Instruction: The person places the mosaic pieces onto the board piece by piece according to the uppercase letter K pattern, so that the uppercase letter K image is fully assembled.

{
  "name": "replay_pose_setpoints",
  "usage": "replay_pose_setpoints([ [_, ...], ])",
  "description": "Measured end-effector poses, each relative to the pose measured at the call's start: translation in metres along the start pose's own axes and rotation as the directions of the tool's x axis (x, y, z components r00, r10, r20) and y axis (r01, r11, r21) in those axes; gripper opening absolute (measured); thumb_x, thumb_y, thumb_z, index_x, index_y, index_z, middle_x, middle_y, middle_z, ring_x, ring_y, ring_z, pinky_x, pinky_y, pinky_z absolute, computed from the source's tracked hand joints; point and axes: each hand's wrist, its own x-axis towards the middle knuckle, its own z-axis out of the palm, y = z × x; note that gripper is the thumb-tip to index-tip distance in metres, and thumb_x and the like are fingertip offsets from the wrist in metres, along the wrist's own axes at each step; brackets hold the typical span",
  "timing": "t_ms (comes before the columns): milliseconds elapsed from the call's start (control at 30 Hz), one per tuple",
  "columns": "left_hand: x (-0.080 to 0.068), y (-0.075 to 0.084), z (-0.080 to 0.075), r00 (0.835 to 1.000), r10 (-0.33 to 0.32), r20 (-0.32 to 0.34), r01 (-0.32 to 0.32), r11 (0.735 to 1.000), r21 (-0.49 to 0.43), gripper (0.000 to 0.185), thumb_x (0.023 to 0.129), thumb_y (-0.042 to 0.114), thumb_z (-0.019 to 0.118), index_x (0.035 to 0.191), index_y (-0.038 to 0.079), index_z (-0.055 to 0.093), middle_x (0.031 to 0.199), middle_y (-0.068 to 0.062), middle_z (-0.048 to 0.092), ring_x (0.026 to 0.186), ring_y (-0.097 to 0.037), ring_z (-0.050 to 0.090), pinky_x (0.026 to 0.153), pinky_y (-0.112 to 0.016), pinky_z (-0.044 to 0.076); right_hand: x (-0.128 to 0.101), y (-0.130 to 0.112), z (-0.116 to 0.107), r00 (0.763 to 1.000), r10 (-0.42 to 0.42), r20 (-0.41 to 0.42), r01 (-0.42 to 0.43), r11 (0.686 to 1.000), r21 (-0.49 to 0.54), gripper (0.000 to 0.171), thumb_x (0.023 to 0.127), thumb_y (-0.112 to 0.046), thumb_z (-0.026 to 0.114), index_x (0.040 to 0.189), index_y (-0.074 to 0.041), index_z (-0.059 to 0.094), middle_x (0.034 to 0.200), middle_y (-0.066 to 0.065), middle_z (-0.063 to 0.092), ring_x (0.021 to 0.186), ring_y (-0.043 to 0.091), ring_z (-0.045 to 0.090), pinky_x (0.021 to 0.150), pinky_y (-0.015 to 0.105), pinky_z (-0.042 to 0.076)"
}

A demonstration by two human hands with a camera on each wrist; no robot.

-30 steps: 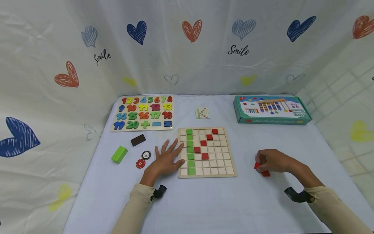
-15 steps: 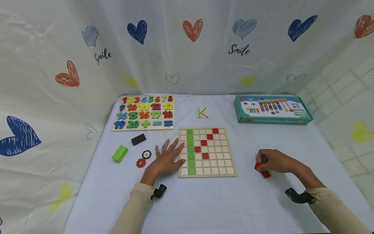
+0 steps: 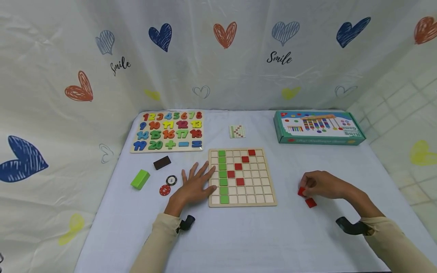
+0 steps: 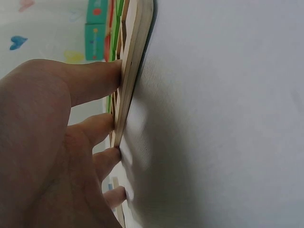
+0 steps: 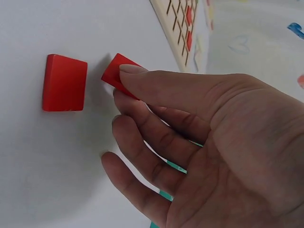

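Note:
At the table's centre lies a wooden grid board [image 3: 254,192] with a column of green squares and several red ones. My left hand [image 3: 193,188] rests with spread fingers on its left edge; the left wrist view shows the thumb [image 4: 97,80] against the board's side. To the right of the board, my right hand [image 3: 322,184] pinches a red square tile [image 5: 114,72] between thumb and forefinger. A second red tile [image 5: 65,83] lies flat on the cloth just beside it, apart from the fingers.
Left of the board are a green block [image 3: 140,179], a dark rectangular piece [image 3: 162,162], a black chip [image 3: 171,180] and a red chip [image 3: 165,190]. Behind stand a number puzzle [image 3: 166,131], a small pattern card [image 3: 237,131] and a green toy box [image 3: 319,128].
My right hand has risen slightly, lifting the pinched red tile away from the other one, which stays on the cloth. The left hand has kept its place on the board.

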Motion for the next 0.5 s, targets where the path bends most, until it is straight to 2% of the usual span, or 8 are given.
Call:
replay_pose_setpoints([
  [200,-0.001,0.001,-0.001,1.000,-0.003,-0.001,0.003,1.000,-0.002,0.075,0.104,0.045,0.062,0.169,0.027,0.030,0.180,-0.002,0.012,0.165,-0.039,-0.004,0.120,-0.078,-0.009,0.009,-0.014,0.002,0.997,-0.074,-0.011,0.074,0.997,-0.014,0.018,0.094,-0.016,0.081,0.105,-0.008,0.069,0.093,-0.001,0.066,0.089,0.018,0.059,0.071,0.026,0.054],
  [367,0.000,0.000,0.000,1.000,0.004,-0.008,-0.004,1.000,-0.016,0.074,0.104,0.044,0.063,0.169,0.027,0.032,0.179,-0.002,0.014,0.165,-0.040,-0.003,0.120,-0.078,-0.009,0.019,-0.034,0.011,0.991,-0.137,-0.009,0.136,0.990,-0.041,0.016,0.094,-0.016,0.081,0.105,-0.011,0.070,0.093,-0.004,0.066,0.090,0.016,0.059,0.075,0.026,0.055],
  [500,0.000,0.000,0.001,1.000,0.004,-0.005,-0.004,1.000,-0.016,0.074,0.104,0.044,0.063,0.169,0.027,0.031,0.179,-0.001,0.013,0.165,-0.039,-0.003,0.120,-0.078,-0.009,0.030,-0.051,0.020,0.983,-0.184,0.004,0.184,0.983,-0.021,0.015,0.094,-0.014,0.080,0.105,-0.011,0.070,0.093,-0.004,0.067,0.090,0.016,0.059,0.076,0.025,0.055],
])
